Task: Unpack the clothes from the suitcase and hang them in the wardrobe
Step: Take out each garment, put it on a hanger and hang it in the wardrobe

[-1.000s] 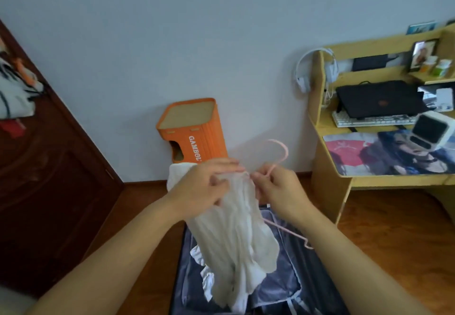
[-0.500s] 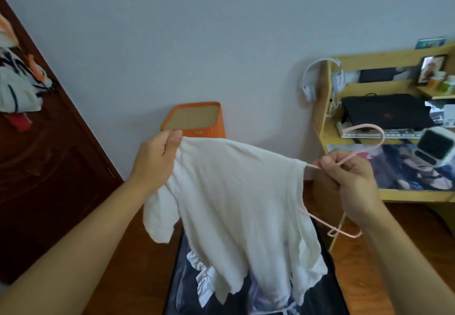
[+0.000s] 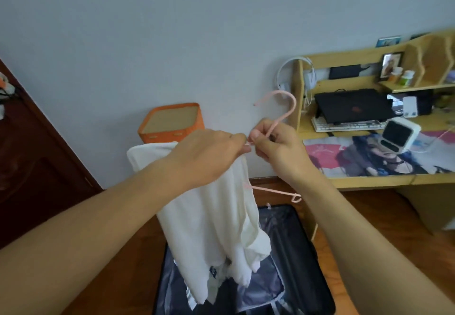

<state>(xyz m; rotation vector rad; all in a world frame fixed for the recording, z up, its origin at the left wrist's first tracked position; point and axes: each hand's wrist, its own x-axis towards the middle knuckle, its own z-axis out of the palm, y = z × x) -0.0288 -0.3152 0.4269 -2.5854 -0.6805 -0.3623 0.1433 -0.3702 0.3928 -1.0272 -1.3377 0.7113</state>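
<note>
Right hand (image 3: 275,147) pinches pink hanger (image 3: 283,110) neck, left hand (image 3: 209,157) grips white garment (image 3: 216,216) collar above open suitcase (image 3: 290,253); risk: only one shoulder seated, garment may slide off the hanger's bare arm if released.

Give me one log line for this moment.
phase: hangering | left hand: holds white garment | right hand: holds pink hanger neck | suitcase: open below
</note>
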